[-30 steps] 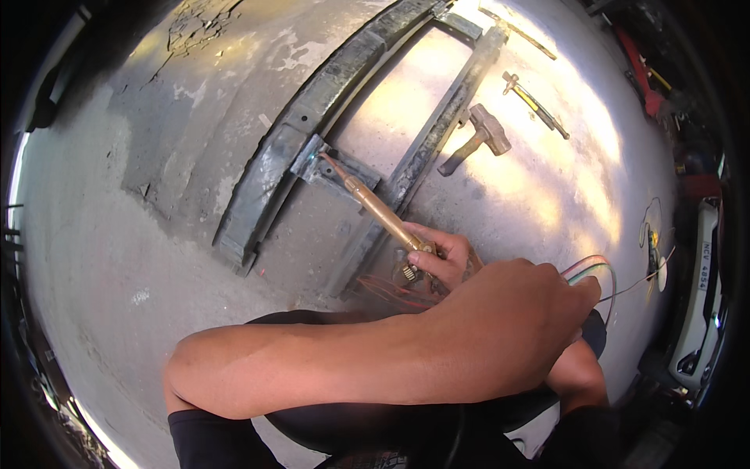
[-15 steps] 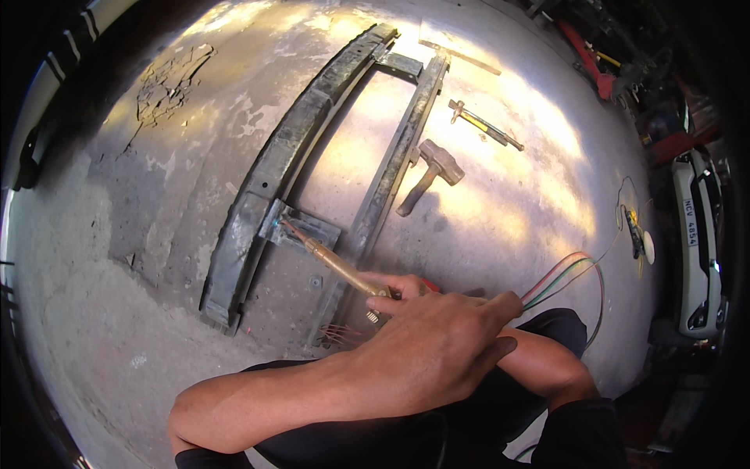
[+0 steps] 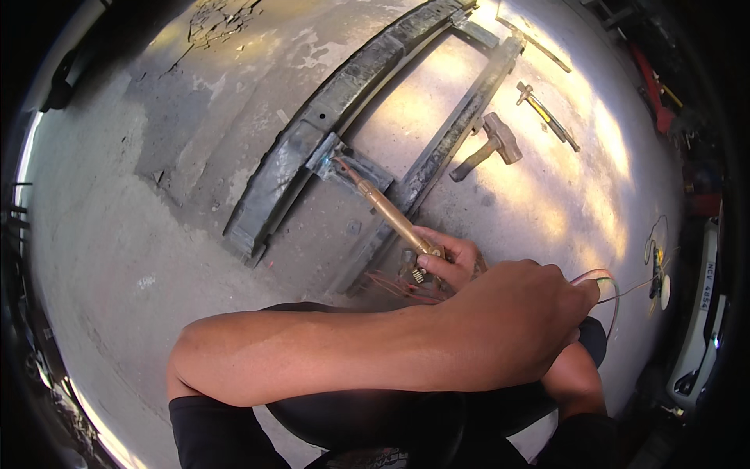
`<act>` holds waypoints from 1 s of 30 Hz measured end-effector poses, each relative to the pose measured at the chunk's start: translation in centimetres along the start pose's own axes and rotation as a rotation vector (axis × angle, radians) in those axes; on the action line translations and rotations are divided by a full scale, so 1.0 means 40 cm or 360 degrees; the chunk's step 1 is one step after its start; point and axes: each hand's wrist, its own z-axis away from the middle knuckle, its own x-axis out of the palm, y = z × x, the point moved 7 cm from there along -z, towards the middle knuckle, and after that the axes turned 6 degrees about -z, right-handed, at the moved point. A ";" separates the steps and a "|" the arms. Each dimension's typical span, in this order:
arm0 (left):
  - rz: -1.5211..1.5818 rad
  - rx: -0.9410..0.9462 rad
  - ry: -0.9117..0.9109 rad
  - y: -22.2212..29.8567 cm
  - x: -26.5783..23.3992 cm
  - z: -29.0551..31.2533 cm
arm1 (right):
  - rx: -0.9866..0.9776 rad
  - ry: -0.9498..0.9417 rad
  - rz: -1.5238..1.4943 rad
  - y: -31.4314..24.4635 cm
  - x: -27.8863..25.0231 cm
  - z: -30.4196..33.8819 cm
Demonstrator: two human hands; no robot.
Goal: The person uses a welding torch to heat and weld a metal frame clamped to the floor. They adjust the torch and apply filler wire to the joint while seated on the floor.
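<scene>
Now, your right hand (image 3: 455, 259) is wrapped around the rear of the brass torch (image 3: 388, 216), with your thumb lying close to its knurled knob (image 3: 419, 277). The torch slants away from you, up and to the left, its tip at the bracket (image 3: 366, 173) beside the curved metal beam (image 3: 291, 160), where a small bluish glow shows; whether the tip touches the metal you cannot tell. Your left arm crosses over your right forearm, and your left hand (image 3: 535, 309) is curled, pinching the red and green hoses (image 3: 616, 294) between thumb and forefinger; its other fingers are mostly hidden. A straight metal rail (image 3: 449, 144) lies on the far side of the bracket, on the concrete floor (image 3: 156, 242). Beyond the rail rest a sledgehammer (image 3: 502, 141) and, farther off, a slimmer hammer with yellow on its handle (image 3: 547, 117).
</scene>
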 end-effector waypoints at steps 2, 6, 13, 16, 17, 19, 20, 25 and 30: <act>-0.0092 0.0128 0.0174 0.008 0.001 0.011 | -0.0077 0.0056 -0.0035 0.012 0.005 -0.004; 0.0029 0.0084 0.0198 0.006 -0.015 0.007 | -0.0087 0.0021 -0.0303 0.016 0.028 0.000; 0.0019 0.0127 0.0214 0.009 -0.012 0.000 | 0.0015 -0.0027 -0.0173 -0.007 0.033 0.012; 0.0012 0.0126 0.0211 0.009 -0.012 0.000 | 0.0117 0.0038 -0.0031 0.006 0.024 0.011; 0.0012 0.0127 0.0207 0.008 -0.011 0.000 | 0.0170 0.0059 0.0003 0.002 0.024 0.014; 0.0005 0.0148 0.0237 0.011 -0.017 0.002 | 0.0152 -0.0007 -0.0007 -0.011 0.035 0.014; 0.0002 0.0160 0.0251 0.012 -0.020 0.004 | 0.0142 -0.0039 -0.0013 -0.015 0.039 0.013; -0.0016 0.0162 0.0248 0.014 -0.018 0.007 | 0.0152 -0.0031 0.0115 -0.007 0.033 0.013; -0.0073 0.0155 0.0210 0.015 -0.018 0.004 | 0.0088 -0.0024 0.0095 0.015 0.025 0.008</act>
